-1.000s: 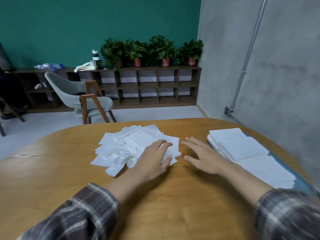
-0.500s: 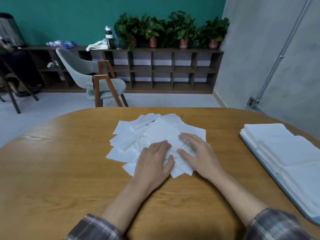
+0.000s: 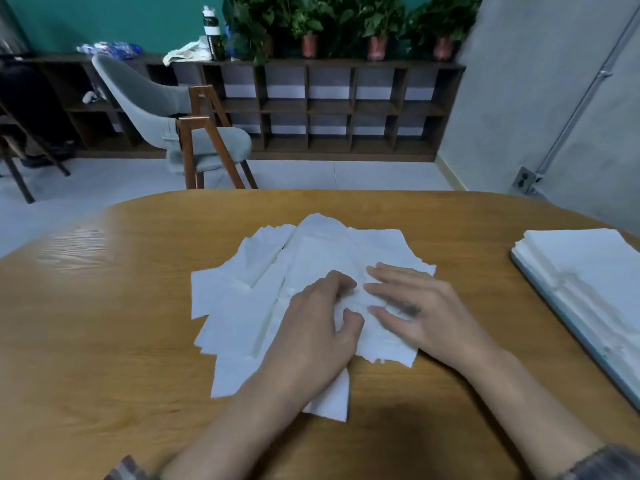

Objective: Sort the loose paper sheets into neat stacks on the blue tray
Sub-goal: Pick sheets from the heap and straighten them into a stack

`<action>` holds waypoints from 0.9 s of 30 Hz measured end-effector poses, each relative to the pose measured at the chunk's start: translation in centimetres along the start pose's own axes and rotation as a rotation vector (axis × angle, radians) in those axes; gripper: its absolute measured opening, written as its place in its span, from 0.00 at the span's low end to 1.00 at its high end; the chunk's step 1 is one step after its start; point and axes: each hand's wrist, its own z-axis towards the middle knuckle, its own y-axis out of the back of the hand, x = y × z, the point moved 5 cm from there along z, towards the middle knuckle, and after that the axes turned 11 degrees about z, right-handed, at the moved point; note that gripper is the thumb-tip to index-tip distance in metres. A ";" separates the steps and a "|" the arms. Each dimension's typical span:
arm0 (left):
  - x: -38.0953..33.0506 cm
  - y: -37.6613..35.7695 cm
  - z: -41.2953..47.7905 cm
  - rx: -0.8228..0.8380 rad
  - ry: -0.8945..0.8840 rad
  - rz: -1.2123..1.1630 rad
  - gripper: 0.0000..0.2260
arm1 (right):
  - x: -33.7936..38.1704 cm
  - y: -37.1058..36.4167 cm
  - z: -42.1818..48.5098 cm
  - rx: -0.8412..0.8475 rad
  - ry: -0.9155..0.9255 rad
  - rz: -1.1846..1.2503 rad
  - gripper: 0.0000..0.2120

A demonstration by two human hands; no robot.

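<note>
A loose pile of white paper sheets point(image 3: 277, 292) lies spread over the middle of the wooden table point(image 3: 104, 323). My left hand point(image 3: 317, 336) rests on the pile with its fingers curled, pinching a sheet between fingertips and thumb. Just to its right, my right hand point(image 3: 419, 310) lies on the same pile with straight fingers pressing the paper flat. The blue tray point(image 3: 550, 308) sits at the table's right edge and carries neat white paper stacks point(image 3: 588, 271). Both hands are well left of the tray.
Beyond the table's far edge stands a grey chair point(image 3: 180, 133) with wooden legs. A low dark shelf point(image 3: 329, 109) with potted plants point(image 3: 311, 26) and a bottle point(image 3: 214, 32) runs along the green wall. A grey wall point(image 3: 554, 98) is on the right.
My right hand came over from beside the pile and settled on the sheets. My left hand's fingers have curled into the paper. The view tilted down and closer to the pile.
</note>
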 end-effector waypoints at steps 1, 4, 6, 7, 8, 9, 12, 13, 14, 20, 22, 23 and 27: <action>0.0 0.1 0.0 0.006 0.017 -0.046 0.13 | 0.0 0.2 -0.2 -0.021 0.027 -0.003 0.13; -0.3 0.5 0.1 0.011 0.050 -0.159 0.10 | 0.4 0.8 -0.6 -0.102 0.078 0.002 0.09; -0.3 0.9 0.2 -0.058 0.021 -0.189 0.09 | 0.8 1.4 -0.8 -0.163 0.077 0.041 0.10; -0.1 1.2 0.3 -0.124 -0.029 -0.137 0.09 | 1.0 1.7 -0.9 -0.183 0.063 0.062 0.10; 0.0 1.5 0.5 -0.185 -0.085 -0.047 0.08 | 1.0 2.0 -0.9 -0.194 0.044 0.084 0.10; 0.2 1.6 0.7 -0.217 -0.138 0.044 0.08 | 1.1 2.1 -0.9 -0.198 0.021 0.110 0.10; 1.5 1.5 1.7 -0.157 -0.235 0.205 0.12 | 0.9 2.2 -0.8 -0.197 -0.042 0.193 0.10; 1.8 1.6 2.0 -0.132 -0.249 0.230 0.14 | 0.9 2.1 -0.8 -0.192 -0.056 0.213 0.10; 2.1 1.8 2.2 -0.119 -0.262 0.236 0.13 | 0.8 2.0 -0.8 -0.184 -0.071 0.228 0.10; 2.2 2.8 2.3 -0.097 -0.286 0.142 0.05 | 0.4 2.0 -0.9 -0.192 -0.163 0.280 0.09; 2.2 2.9 2.2 -0.090 -0.295 0.135 0.05 | 0.5 2.0 -0.9 -0.176 -0.172 0.288 0.10; 2.2 2.9 2.2 -0.087 -0.297 0.133 0.05 | 0.5 1.9 -0.9 -0.162 -0.178 0.286 0.10; 1.8 2.9 2.0 -0.087 -0.288 0.096 0.04 | 1.1 1.8 -0.8 -0.108 -0.187 0.270 0.12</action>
